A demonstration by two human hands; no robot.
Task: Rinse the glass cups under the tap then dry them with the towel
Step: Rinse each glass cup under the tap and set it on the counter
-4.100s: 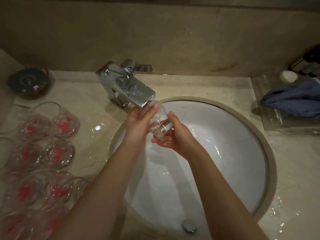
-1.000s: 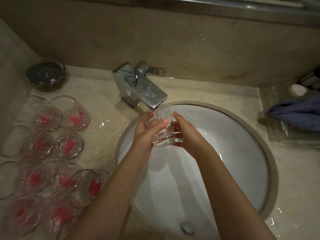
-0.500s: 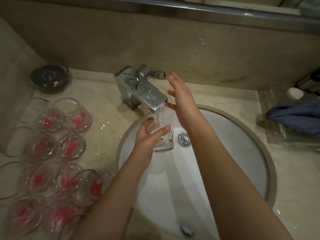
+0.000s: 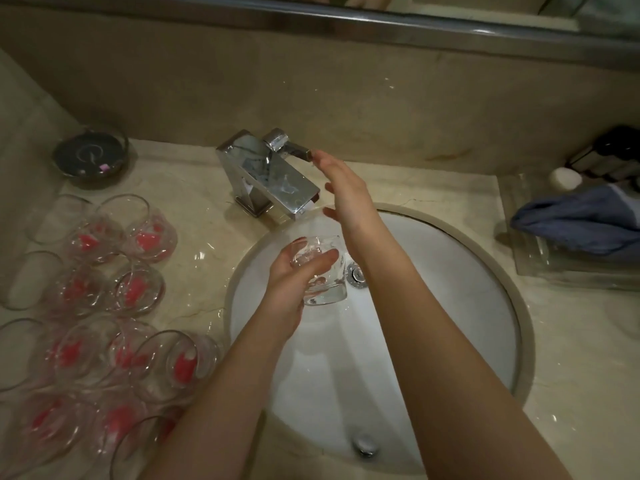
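Observation:
My left hand point(image 4: 298, 275) grips a clear glass cup point(image 4: 325, 289) over the white sink point(image 4: 485, 306), just below the spout of the chrome tap point(image 4: 273, 178). My right hand point(image 4: 346, 188) is stretched out with straight fingers, and its fingertips touch the end of the tap lever point(image 4: 298, 150). Several more glass cups point(image 4: 138, 289) with pink marks lie on their sides on the counter at the left. A blue towel point(image 4: 581, 220) lies at the right edge.
A dark round dish point(image 4: 91, 157) stands at the back left. The towel rests on a clear tray point(image 4: 540, 265), with a small white object point(image 4: 566, 177) and dark bottles point(image 4: 613, 154) behind it. The marble counter point(image 4: 571, 358) is wet. A mirror ledge point(image 4: 346, 26) runs above.
My right hand has let go of the cup and reached up to the tap lever. My left hand has kept the cup, now slightly lower in the sink.

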